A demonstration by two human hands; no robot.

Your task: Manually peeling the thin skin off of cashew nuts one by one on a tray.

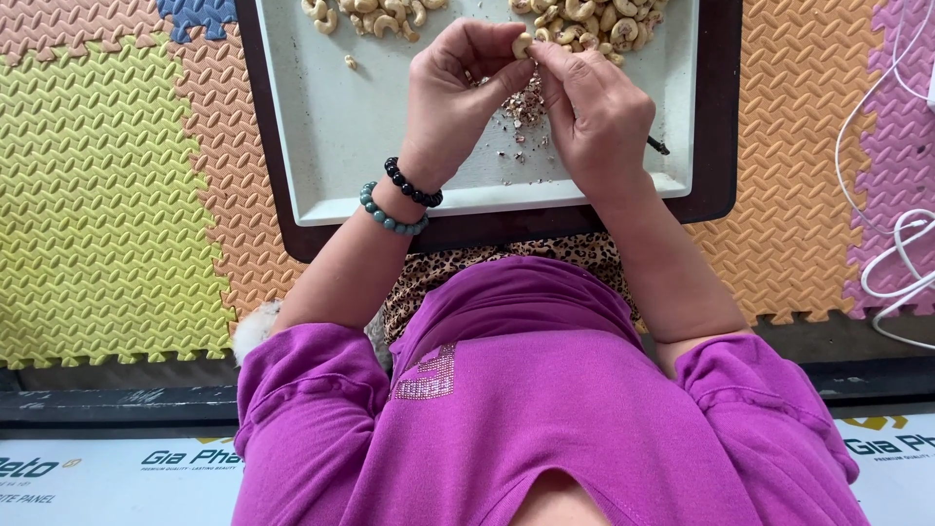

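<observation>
both hands pinch one cashew kernel (pixel 523 44): left hand (pixel 458 93) steadies it, right hand (pixel 594 107) picks. held over the pale tray (pixel 321 146), so skin flakes (pixel 526 102) drop there.

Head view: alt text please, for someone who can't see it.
Both hands, left hand and right hand, pinch one cashew nut over a pale tray, with skin flakes below. Two piles of cashews lie at the tray's far edge; coloured foam mats surround it.
</observation>
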